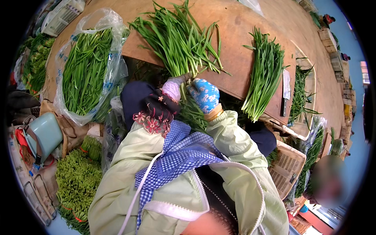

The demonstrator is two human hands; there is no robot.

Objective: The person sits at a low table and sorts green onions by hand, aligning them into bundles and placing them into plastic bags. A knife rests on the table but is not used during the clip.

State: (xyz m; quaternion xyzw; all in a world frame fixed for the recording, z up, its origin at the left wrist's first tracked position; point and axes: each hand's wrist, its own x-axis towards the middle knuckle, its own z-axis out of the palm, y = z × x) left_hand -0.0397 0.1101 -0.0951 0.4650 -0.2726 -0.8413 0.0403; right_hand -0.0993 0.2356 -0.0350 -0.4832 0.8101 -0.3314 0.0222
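A loose spread of garlic chives (179, 47) lies on the brown board (235, 23), its pale stem ends towards me. My left hand (173, 88), in a pale purple glove with darkened fingertips and an embroidered dark cuff, closes around stems at the near end. Right beside it is my right hand (204, 95), in a blue floral glove, its fingers curled at the same stems; whether it grips any is hidden. More green leaves (192, 113) hang below my hands, over my lap. Further right rests a gathered pile of chives (264, 73), stem ends past the board's near edge.
A cleaver (286, 91) with a black handle lies at the board's right edge. Beyond it stands a crate (310, 76) with loose leaves. An open plastic bag of chives (88, 70) is at left, above tied green bundles (77, 176). Another crate (286, 167) sits at lower right, near a person (326, 182).
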